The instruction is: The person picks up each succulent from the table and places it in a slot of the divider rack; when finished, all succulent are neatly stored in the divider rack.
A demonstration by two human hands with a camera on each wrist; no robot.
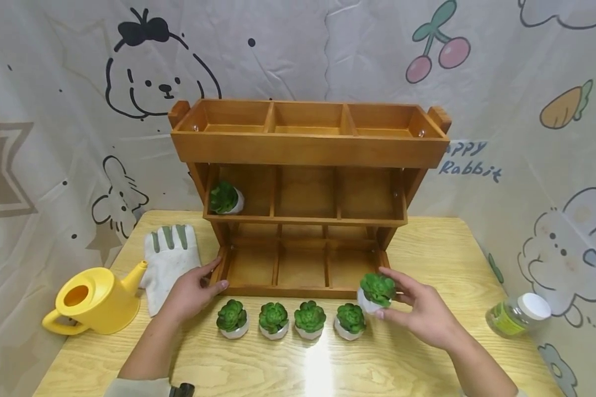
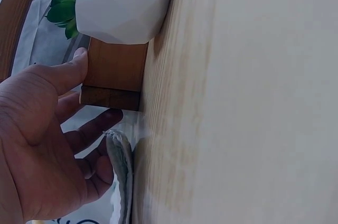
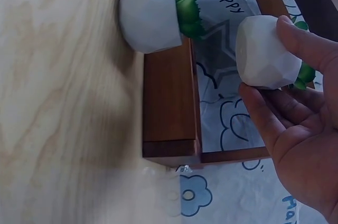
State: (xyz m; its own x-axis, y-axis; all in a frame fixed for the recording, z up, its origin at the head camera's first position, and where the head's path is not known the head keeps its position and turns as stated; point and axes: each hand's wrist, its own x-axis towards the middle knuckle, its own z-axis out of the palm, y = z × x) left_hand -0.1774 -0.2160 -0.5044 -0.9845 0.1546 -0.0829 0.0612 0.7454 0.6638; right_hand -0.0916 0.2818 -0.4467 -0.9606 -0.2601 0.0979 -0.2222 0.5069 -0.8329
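Note:
My right hand point(image 1: 422, 309) grips a potted succulent point(image 1: 377, 289) by its white faceted pot, above the right front corner of the shelf. Thumb on one side and fingers on the other hold the pot in the right wrist view. At the left front corner of the three-tier wooden shelf point(image 1: 298, 291), my left hand point(image 1: 191, 292) holds the bottom tray's end between thumb and fingers. In front of the tray stands a row of several more succulents, from the leftmost plant point(image 1: 232, 320) to the rightmost plant point(image 1: 350, 320). Another succulent point(image 1: 225, 198) sits in the middle tier's left compartment.
A yellow watering can point(image 1: 99, 298) and a white-and-green glove point(image 1: 171, 259) lie left of the shelf. To the right stands a clear jar point(image 1: 516, 317) with a white lid. A printed cloth point(image 1: 298, 49) hangs behind and beside the table.

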